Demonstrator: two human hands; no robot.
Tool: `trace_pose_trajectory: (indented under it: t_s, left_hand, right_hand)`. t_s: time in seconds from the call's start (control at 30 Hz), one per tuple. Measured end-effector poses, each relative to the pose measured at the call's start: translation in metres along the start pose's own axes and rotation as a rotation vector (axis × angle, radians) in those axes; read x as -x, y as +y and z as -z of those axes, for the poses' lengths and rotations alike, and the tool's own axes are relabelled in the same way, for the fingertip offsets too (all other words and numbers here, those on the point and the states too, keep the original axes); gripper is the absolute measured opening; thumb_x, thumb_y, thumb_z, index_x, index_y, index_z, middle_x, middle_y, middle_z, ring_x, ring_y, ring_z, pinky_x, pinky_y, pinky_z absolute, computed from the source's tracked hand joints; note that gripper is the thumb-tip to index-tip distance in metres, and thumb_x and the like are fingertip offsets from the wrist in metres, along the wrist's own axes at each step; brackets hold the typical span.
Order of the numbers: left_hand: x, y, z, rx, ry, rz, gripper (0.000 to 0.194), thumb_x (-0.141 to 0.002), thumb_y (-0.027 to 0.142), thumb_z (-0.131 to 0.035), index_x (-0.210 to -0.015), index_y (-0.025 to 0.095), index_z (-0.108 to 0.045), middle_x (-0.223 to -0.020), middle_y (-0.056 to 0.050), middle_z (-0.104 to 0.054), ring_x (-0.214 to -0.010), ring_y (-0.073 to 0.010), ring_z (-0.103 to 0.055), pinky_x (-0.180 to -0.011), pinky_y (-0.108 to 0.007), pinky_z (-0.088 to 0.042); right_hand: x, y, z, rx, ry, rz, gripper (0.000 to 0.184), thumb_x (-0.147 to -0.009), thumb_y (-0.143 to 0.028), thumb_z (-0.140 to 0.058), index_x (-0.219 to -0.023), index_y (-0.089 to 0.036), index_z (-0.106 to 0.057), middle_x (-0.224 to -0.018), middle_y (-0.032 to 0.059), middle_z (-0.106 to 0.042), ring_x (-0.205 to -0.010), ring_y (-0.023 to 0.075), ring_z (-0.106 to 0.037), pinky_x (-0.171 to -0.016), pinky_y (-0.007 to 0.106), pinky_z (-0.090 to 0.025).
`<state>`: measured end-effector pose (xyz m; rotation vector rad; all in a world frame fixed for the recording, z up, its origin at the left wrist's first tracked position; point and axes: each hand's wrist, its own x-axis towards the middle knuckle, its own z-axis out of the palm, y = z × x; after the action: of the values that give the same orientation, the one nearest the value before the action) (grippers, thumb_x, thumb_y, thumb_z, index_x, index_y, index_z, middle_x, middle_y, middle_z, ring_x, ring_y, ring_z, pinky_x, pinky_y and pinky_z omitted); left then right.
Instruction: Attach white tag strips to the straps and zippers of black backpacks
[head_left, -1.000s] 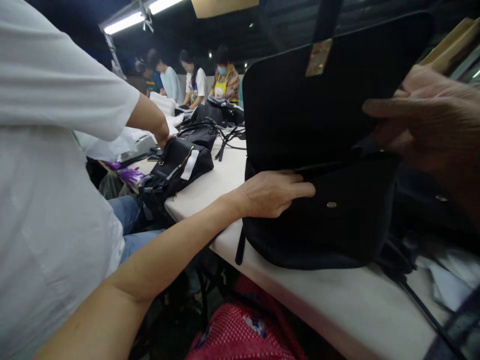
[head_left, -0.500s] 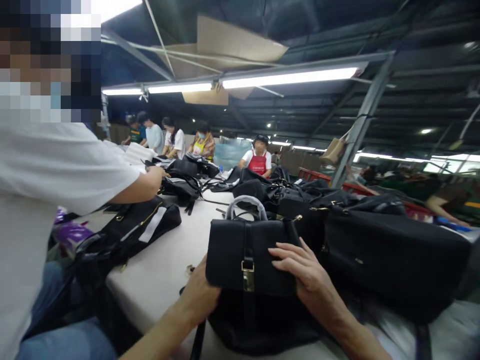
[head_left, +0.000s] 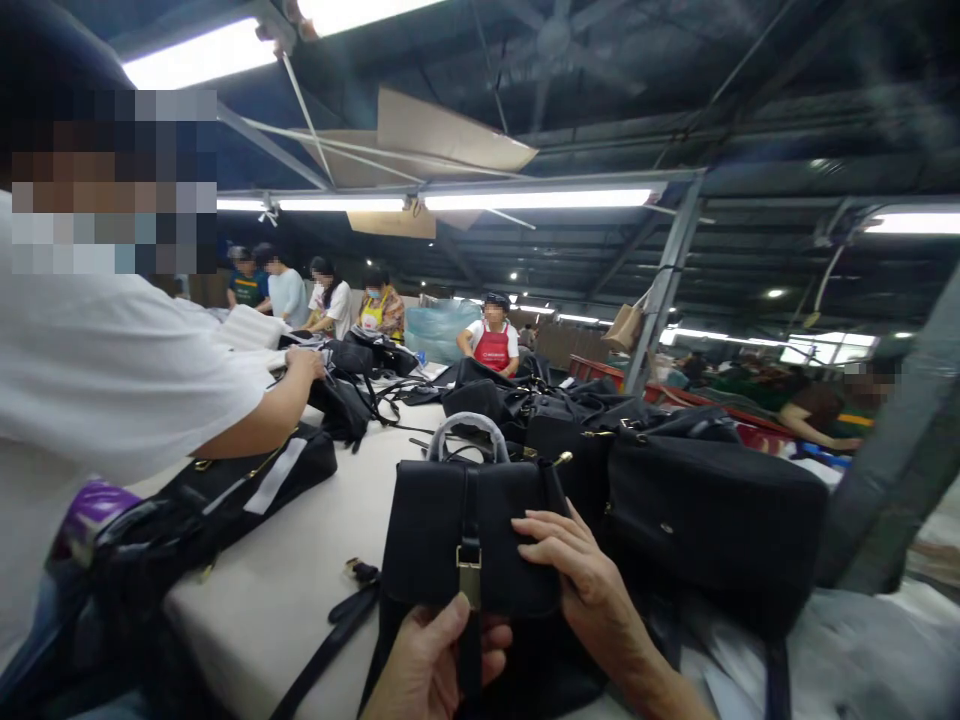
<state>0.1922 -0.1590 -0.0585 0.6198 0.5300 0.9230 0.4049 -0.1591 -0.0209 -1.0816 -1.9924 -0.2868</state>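
Bare bench extends inward from the near left corner, between the zippered bag at the left edge and the flap bag. A loose strap lies across that gap's right side; a larger bag blocks the right.

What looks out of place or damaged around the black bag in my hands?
Nothing looks clearly damaged or spilled. The black strap looks a bit untidy, lying loose on the table left of the black bag instead of tucked against it. The gold clasp at your left hand looks straight.
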Motion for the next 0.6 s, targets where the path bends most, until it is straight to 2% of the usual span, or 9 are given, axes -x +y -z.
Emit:
trace_pose_trajectory:
  t_s: [0.07,0.17,0.27,0.43,0.5,0.6]
  left_hand:
    - [0.003,-0.002,-0.012,-0.078,0.056,-0.071,0.041,-0.062,0.040,-0.087,-0.088,0.011,-0.075,-0.083,-0.013,-0.077,-0.076,-0.0229,-0.073,-0.064,-0.027,-0.056]
    - [0.011,-0.004,-0.023,-0.125,0.038,-0.133,0.044,-0.058,0.035,-0.088,-0.090,0.009,-0.076,-0.089,-0.014,-0.077,-0.082,-0.0262,-0.074,-0.064,-0.026,-0.056]
    - [0.018,-0.003,-0.027,-0.113,0.018,-0.140,0.042,-0.054,0.031,-0.088,-0.089,0.009,-0.077,-0.089,-0.014,-0.078,-0.085,-0.0279,-0.074,-0.067,-0.027,-0.058]
    - [0.021,-0.002,-0.029,-0.177,0.050,-0.158,0.051,-0.056,0.048,-0.086,-0.083,0.005,-0.077,-0.087,-0.019,-0.077,-0.080,-0.0304,-0.074,-0.061,-0.029,-0.058]
    - [0.018,-0.004,-0.029,-0.210,0.093,-0.154,0.054,-0.056,0.053,-0.084,-0.079,0.005,-0.077,-0.078,-0.019,-0.077,-0.073,-0.0280,-0.074,-0.058,-0.028,-0.057]
    - [0.010,-0.007,-0.027,-0.286,0.238,-0.148,0.049,-0.058,0.054,-0.082,-0.070,0.007,-0.075,-0.062,-0.014,-0.073,-0.050,-0.0186,-0.066,-0.049,-0.024,-0.051]
  right_hand:
    - [0.005,0.000,0.002,-0.029,0.008,-0.026,0.033,-0.088,-0.005,-0.044,-0.091,-0.026,-0.068,-0.112,0.0059,-0.074,-0.113,0.0247,-0.064,-0.110,0.067,-0.030]
    - [0.010,-0.001,0.005,-0.091,0.011,-0.102,0.035,-0.085,-0.003,-0.044,-0.091,-0.027,-0.068,-0.113,0.0046,-0.074,-0.113,0.0248,-0.063,-0.110,0.067,-0.028]
    - [0.013,-0.002,0.007,-0.162,0.026,-0.165,0.035,-0.082,-0.004,-0.045,-0.090,-0.029,-0.068,-0.113,0.0026,-0.074,-0.113,0.0251,-0.063,-0.110,0.069,-0.024]
    - [0.016,-0.001,0.002,-0.226,0.056,-0.183,0.034,-0.081,-0.005,-0.048,-0.090,-0.031,-0.068,-0.111,0.0006,-0.075,-0.111,0.0250,-0.064,-0.111,0.069,-0.019]
    - [0.016,-0.002,0.000,-0.211,0.075,-0.177,0.033,-0.081,-0.005,-0.048,-0.090,-0.030,-0.068,-0.111,0.0014,-0.075,-0.110,0.0247,-0.065,-0.111,0.068,-0.021]
    - [0.016,-0.011,-0.004,-0.132,0.098,-0.167,0.035,-0.080,-0.002,-0.046,-0.089,-0.028,-0.068,-0.109,0.0025,-0.076,-0.110,0.0231,-0.065,-0.112,0.065,-0.021]
